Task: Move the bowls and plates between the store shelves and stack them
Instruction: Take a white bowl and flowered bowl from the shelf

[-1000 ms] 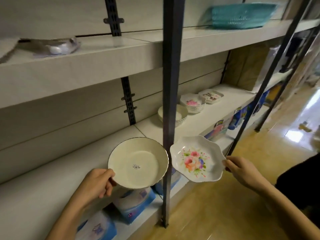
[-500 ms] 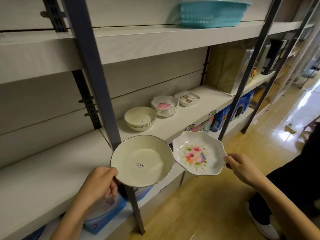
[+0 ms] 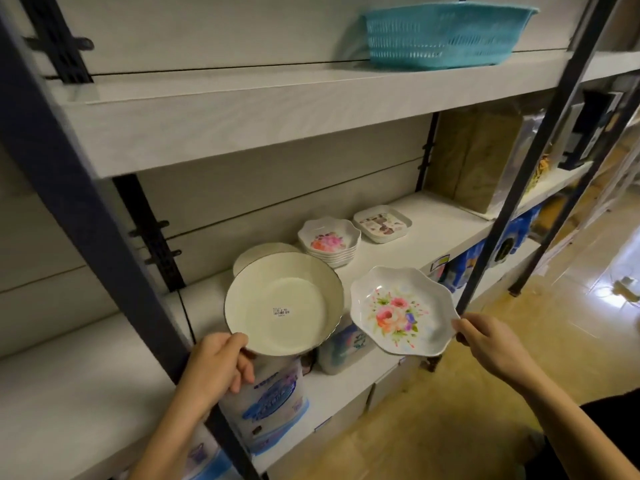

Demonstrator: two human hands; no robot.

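the left hand (image 3: 216,367) has its thumb over the near rim of a cream bowl (image 3: 284,308) and its fingers curled under it, so it has a good hold. the right hand (image 3: 491,344) pinches the right edge of a flower dish (image 3: 401,315) between thumb and fingers. both are up in the air in front of the middle shelf (image 3: 433,233), side by side and very close. i cannot tell if they touch.

the piles they belong to are on that shelf. a stack of cream bowls (image 3: 256,254) sits just behind the held bowl and is partly hidden by it. just to its right is a stack of flower dishes (image 3: 329,242) with the same wavy rim. past that is a low pile of square dishes (image 3: 382,223). a teal basket (image 3: 446,31) sits on the shelf above.

i think this is the carrying step — each hand has one dish to bring to its own pile. nothing is set down yet.

next, the left hand needs to go forward and lower the bowl flat onto the cream stack, with the rims lined up. the right hand needs to reach further in and to the left, then nest the flower dish so its waves match the ones under it. the dark post (image 3: 69,188) stands close by the left arm — that arm should take care not to bump it.
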